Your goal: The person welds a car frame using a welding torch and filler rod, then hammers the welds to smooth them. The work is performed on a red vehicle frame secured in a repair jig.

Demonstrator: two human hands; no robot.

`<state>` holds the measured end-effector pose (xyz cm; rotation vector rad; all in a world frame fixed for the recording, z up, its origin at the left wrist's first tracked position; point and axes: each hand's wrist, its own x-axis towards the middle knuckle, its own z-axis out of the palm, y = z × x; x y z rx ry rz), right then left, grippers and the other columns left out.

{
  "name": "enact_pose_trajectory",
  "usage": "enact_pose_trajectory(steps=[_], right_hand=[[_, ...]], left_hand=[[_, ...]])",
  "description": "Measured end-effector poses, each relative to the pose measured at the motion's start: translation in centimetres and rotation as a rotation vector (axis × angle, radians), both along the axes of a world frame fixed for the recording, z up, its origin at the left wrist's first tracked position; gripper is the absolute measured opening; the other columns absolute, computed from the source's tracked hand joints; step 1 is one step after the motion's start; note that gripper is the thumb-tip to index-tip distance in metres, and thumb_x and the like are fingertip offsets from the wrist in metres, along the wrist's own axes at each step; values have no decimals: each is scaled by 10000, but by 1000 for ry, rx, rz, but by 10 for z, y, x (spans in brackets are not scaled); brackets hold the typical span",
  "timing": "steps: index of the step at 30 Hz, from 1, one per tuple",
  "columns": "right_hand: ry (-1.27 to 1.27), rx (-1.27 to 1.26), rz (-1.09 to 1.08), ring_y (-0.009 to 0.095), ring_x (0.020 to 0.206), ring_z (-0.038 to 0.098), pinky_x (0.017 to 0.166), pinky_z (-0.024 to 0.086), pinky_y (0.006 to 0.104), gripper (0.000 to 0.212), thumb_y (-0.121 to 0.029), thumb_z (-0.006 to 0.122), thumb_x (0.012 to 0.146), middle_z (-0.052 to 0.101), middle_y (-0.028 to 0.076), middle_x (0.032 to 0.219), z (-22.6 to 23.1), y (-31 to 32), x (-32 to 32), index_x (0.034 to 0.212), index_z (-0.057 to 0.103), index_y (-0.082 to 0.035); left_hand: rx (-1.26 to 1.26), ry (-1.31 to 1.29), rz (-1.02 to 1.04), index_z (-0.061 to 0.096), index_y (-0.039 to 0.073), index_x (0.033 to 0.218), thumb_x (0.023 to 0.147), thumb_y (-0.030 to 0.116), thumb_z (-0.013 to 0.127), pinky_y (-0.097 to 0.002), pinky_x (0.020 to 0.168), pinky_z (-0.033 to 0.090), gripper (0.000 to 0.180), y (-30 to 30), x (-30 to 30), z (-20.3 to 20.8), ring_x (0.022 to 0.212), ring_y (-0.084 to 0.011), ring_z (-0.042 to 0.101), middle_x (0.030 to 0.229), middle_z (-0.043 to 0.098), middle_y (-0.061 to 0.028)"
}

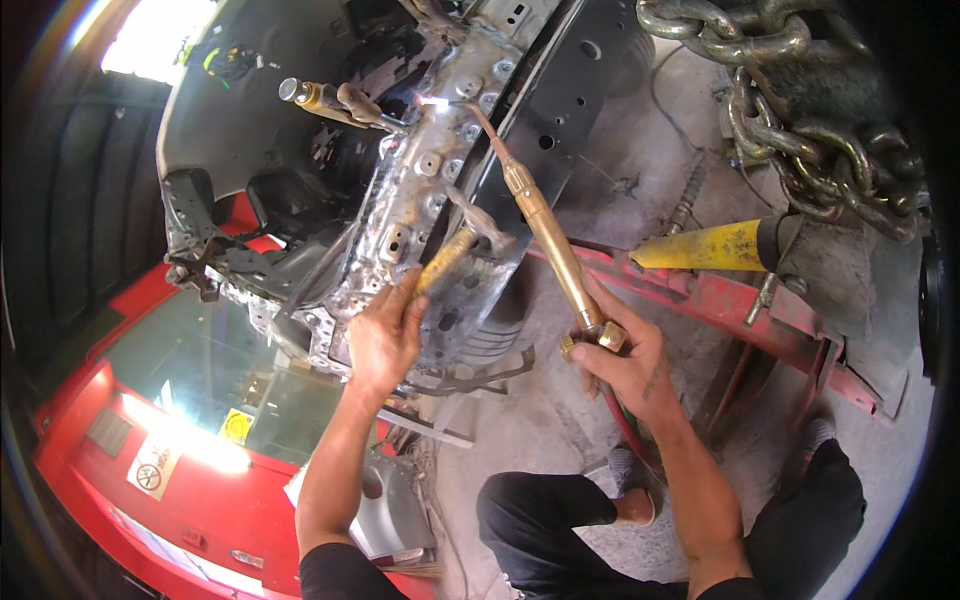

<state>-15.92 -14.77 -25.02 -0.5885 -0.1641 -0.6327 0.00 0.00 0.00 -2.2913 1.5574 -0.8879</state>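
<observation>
Fingers of the left hand (385, 335) are curled closely around the yellow handle of one hammer (448, 262), whose head rests over or hangs near a long bare-metal body rail (445, 130); I can't tell whether they touch. The right hand (628, 362) grips one brass gas torch (552, 235), fingers closed about its lower end, beside two brass valve knobs (611, 337), with one red hose (622, 418) leading down. From where I stand, the rail slants up through the middle, and the torch's single copper nozzle points at one bright white glow (435, 101) near its upper part. A second yellow-handled tool (325, 100) lies against the rail's left side. To the right I count one yellow cylinder (705, 247), one red beam (690, 287) and heavy chain (735, 48); below, two dark-trousered legs (535, 520).
</observation>
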Motion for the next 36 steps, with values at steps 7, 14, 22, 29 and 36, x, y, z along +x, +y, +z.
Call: enact_pose_trajectory(steps=[7,14,22,29,36], right_hand=[[-98,29,-130,80,1111,625,996,512,264,778,31,728,909,641,48,1372,21,-21,25,1627,431,-9],[-138,10,-163,95,987,668,869,550,267,772,21,725,915,669,71,1287,26,-25,42,1626,426,-5],[-138,63,-89,109,566,624,466,500,278,782,11,713,924,685,62,964,35,-28,39,1642,414,-66],[-144,46,-79,109,589,636,475,512,275,786,28,695,930,685,73,1001,32,-28,41,1651,398,-72],[-159,54,-68,104,585,634,477,507,268,792,28,694,932,687,67,992,32,-29,41,1656,392,-82]], left_hand=[[-4,133,44,703,-8,1297,1016,178,718,-415,716,555,337,0,-35,-15,781,-331,726,909,728,-182],[-60,152,3,709,-36,1263,1016,179,726,-418,794,566,328,-8,-33,-7,866,-358,748,979,753,-224],[-126,118,-21,714,-13,1253,1003,204,733,-458,783,569,332,-14,-12,-4,880,-419,737,996,750,-239],[-161,137,-7,703,-70,1247,1021,245,709,-431,863,567,387,-28,-4,4,959,-362,758,1063,760,-276],[-155,113,-20,696,-52,1290,1032,276,688,-400,893,559,417,-28,7,7,961,-280,749,1076,773,-246]])
